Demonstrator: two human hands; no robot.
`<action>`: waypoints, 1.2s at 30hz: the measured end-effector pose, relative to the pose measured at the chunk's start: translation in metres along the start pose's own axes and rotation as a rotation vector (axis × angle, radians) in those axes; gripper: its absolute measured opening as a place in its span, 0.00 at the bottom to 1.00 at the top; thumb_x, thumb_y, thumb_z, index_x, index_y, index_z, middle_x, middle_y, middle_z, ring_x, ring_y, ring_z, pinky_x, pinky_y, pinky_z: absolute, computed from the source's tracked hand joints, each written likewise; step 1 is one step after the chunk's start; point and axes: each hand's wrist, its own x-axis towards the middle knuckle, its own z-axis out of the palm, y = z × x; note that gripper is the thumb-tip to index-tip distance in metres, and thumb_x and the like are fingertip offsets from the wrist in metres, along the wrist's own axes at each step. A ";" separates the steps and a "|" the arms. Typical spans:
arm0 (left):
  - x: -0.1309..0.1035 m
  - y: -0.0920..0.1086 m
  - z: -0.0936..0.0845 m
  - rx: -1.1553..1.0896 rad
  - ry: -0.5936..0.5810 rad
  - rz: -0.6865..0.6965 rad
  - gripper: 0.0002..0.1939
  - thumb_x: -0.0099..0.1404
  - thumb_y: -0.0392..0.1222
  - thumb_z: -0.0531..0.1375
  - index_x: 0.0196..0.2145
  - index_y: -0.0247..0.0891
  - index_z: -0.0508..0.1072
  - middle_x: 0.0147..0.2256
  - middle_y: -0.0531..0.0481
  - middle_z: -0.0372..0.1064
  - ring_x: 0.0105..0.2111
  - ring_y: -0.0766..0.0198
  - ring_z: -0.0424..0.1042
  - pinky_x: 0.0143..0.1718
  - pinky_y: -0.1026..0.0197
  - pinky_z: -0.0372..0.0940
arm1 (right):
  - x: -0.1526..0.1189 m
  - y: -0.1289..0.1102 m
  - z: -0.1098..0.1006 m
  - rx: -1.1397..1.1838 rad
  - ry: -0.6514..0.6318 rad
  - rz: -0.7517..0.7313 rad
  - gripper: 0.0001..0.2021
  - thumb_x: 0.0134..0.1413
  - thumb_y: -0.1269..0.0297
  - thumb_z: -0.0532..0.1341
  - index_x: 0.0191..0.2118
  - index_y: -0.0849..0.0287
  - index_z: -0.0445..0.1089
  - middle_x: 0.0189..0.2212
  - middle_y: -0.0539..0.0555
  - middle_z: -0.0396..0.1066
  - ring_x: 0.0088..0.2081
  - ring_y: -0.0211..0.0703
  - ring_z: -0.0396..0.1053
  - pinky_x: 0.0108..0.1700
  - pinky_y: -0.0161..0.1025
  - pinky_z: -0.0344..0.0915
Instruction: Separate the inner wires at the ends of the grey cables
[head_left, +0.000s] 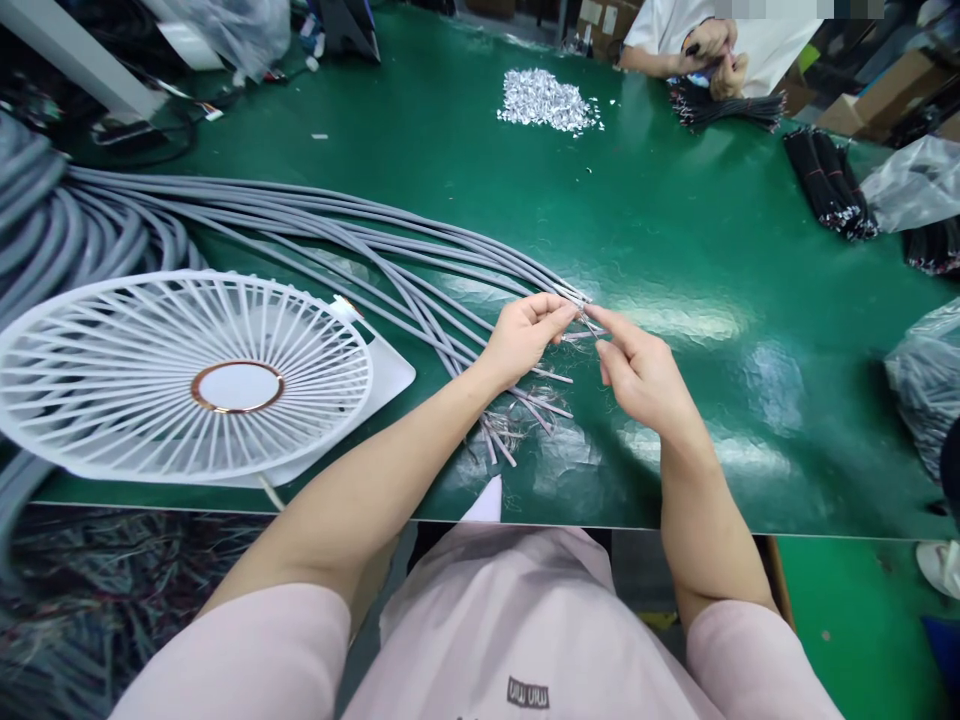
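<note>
Several grey cables (420,235) run across the green table from the left, and their ends fan out around my hands. My left hand (529,335) is closed in a pinch on the end of one grey cable. Close by on the right, my right hand (641,370) has its index finger stretched to that same end, with thumb and fingers closed on a thin, slender piece whose kind I cannot make out. Below my left hand, other cable ends (536,405) lie loose with stripped pale tips and fine frayed strands (506,430).
A white fan (322,385) stands at the left by thick coiled cable (37,200). Silvery scraps (544,100) are heaped at the back. Across the table, a person's hands (716,55) work above black wires (727,108). Black wire bundles (829,180) and plastic bags (926,370) lie at the right.
</note>
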 end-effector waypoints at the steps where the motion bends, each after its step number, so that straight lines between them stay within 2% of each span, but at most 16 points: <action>1: 0.000 0.000 0.000 0.001 -0.001 -0.001 0.20 0.55 0.56 0.69 0.30 0.35 0.75 0.19 0.57 0.62 0.21 0.72 0.57 0.26 0.66 0.55 | 0.001 0.000 0.001 0.001 0.001 -0.002 0.23 0.62 0.68 0.52 0.61 0.55 0.69 0.38 0.55 0.77 0.36 0.43 0.74 0.44 0.44 0.70; 5: -0.001 0.001 0.000 0.021 0.000 0.005 0.19 0.55 0.56 0.69 0.30 0.35 0.75 0.19 0.57 0.63 0.21 0.72 0.58 0.26 0.66 0.55 | 0.002 0.002 0.002 0.008 0.007 -0.011 0.23 0.62 0.69 0.52 0.60 0.55 0.69 0.40 0.55 0.77 0.39 0.44 0.74 0.46 0.44 0.70; 15: -0.002 0.000 0.000 0.047 -0.005 0.023 0.20 0.56 0.57 0.69 0.30 0.35 0.75 0.20 0.56 0.63 0.21 0.72 0.59 0.26 0.66 0.56 | 0.004 0.005 0.001 0.032 -0.016 0.003 0.23 0.62 0.68 0.52 0.61 0.58 0.67 0.41 0.56 0.77 0.37 0.42 0.73 0.45 0.44 0.70; 19: -0.002 0.001 0.000 0.055 -0.004 0.023 0.21 0.55 0.57 0.69 0.31 0.35 0.76 0.20 0.56 0.63 0.22 0.72 0.59 0.26 0.66 0.57 | 0.005 0.006 0.005 0.055 0.022 0.006 0.22 0.62 0.68 0.52 0.59 0.57 0.69 0.41 0.56 0.76 0.36 0.42 0.73 0.44 0.44 0.69; 22: -0.003 0.000 0.001 0.060 -0.016 0.022 0.20 0.55 0.57 0.69 0.31 0.35 0.76 0.20 0.56 0.64 0.22 0.72 0.60 0.26 0.66 0.57 | 0.007 0.008 0.010 0.076 0.059 0.012 0.20 0.61 0.68 0.52 0.56 0.57 0.70 0.37 0.55 0.76 0.34 0.42 0.72 0.42 0.43 0.69; 24: -0.003 -0.001 0.001 0.065 -0.031 0.019 0.20 0.55 0.56 0.69 0.30 0.35 0.75 0.21 0.55 0.65 0.22 0.72 0.60 0.26 0.66 0.58 | 0.009 0.011 0.012 0.096 0.085 0.041 0.20 0.61 0.68 0.52 0.55 0.57 0.71 0.30 0.52 0.74 0.30 0.40 0.70 0.39 0.42 0.68; 28: -0.003 -0.002 0.002 0.074 -0.024 0.011 0.18 0.56 0.54 0.69 0.29 0.35 0.75 0.22 0.55 0.66 0.22 0.72 0.61 0.26 0.66 0.58 | 0.012 0.012 0.008 0.175 0.123 0.119 0.20 0.60 0.68 0.53 0.56 0.58 0.70 0.18 0.45 0.64 0.21 0.37 0.63 0.31 0.39 0.65; 31: -0.002 -0.001 0.001 0.055 0.006 0.008 0.17 0.58 0.53 0.68 0.29 0.35 0.75 0.20 0.56 0.63 0.22 0.72 0.60 0.27 0.66 0.58 | 0.009 0.008 0.000 0.210 0.094 0.134 0.21 0.60 0.68 0.54 0.57 0.57 0.69 0.17 0.44 0.64 0.20 0.36 0.62 0.29 0.38 0.63; 36: 0.000 -0.001 0.000 0.028 0.016 0.014 0.16 0.59 0.53 0.68 0.30 0.36 0.74 0.20 0.56 0.62 0.21 0.72 0.60 0.27 0.66 0.57 | 0.002 -0.001 -0.006 0.169 -0.033 0.116 0.23 0.60 0.68 0.54 0.60 0.58 0.68 0.17 0.44 0.65 0.19 0.35 0.62 0.29 0.38 0.63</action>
